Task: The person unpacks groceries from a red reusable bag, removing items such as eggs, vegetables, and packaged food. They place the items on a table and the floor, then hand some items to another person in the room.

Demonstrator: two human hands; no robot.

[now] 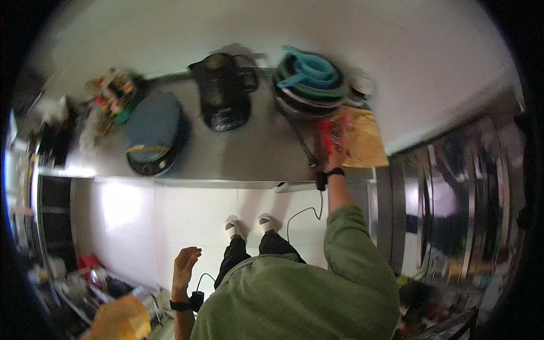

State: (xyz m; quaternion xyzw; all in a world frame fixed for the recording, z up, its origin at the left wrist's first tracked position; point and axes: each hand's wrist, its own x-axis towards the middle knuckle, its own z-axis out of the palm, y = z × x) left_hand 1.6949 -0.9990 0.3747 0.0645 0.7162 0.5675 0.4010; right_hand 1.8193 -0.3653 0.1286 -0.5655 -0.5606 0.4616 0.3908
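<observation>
My right hand (336, 158) reaches over the counter's front edge to a red object (327, 135), perhaps a plastic packet. Motion blur hides whether the fingers grip it or only touch it. Just right of that hand lies a flat yellow-orange cloth or mat (366, 140). Behind the red object stands a stack of bowls or basins (312, 100), with turquoise strainers or funnels (316, 72) on top. My left hand (185, 264) hangs at my side above the floor, fingers loosely bent, with nothing visible in it.
On the metal counter (263, 148) stand a black kettle-like appliance (221, 93) and a round grey-blue lidded appliance (155, 127). Several small colourful items (114, 91) crowd the left end. A rack (72, 297) is behind me at lower left. Thin cables run from both wrists.
</observation>
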